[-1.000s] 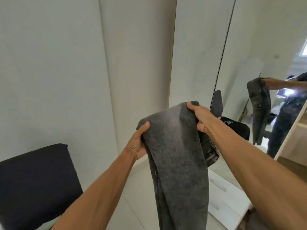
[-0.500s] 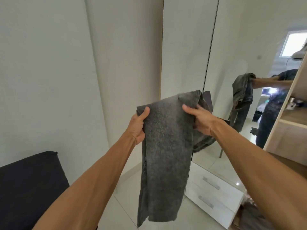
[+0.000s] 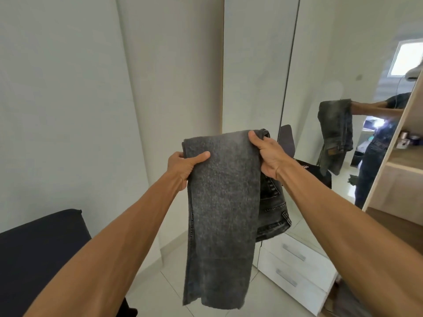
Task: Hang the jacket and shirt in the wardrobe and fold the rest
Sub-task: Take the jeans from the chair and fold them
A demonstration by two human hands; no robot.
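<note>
A person holds a pair of grey jeans (image 3: 222,202) up at arm's length just left of the mirrored wardrobe door (image 3: 320,76), the denim doubled over at the top so that the legs hang straight down toward the tiled floor (image 3: 160,289). The left hand (image 3: 183,165) grips the fold's left edge, thumb laid across the front of the fabric and the other fingers curled out of sight behind it. The right hand (image 3: 267,154) clamps the right corner of the fold, its thumb on top and its fingers wrapped round the bunched waistband, whose pocket and seams (darker, with pale stitching) dangle behind the front panel. The hems hang clear of the floor.

The mirror shows the same jeans held up by outstretched arms. Below the mirrored door sit two white drawers (image 3: 297,268) with metal bar handles. To the right of the door a wooden shelf (image 3: 402,161) carries a few small containers, too small to identify. Far left of the door, a dark seat (image 3: 41,248) stands against the pale wall.
</note>
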